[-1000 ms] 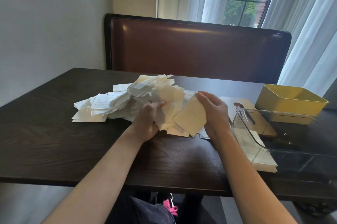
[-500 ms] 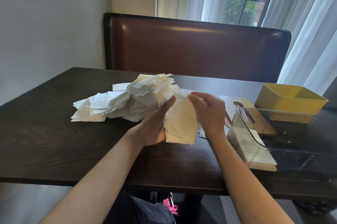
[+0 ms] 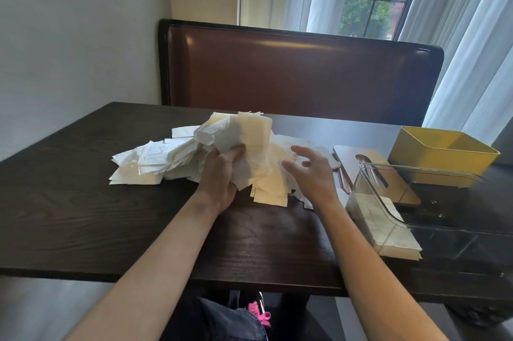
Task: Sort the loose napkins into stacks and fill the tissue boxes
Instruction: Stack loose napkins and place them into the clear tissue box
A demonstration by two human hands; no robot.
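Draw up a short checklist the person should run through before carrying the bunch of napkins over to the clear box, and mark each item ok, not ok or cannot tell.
1. Left hand grips the napkin bunch: ok, fingers curl round it.
2. Bunch squared into a neat stack: not ok, edges fan out unevenly.
3. Right hand free to help: ok, fingers spread, holding nothing, above the loose pile.
4. Clear box within reach on the right: ok, its open top is unobstructed.
5. Room left in the clear box: ok, one low stack lies at its near end.
6. Yellow box empty: cannot tell, its inside is mostly hidden.
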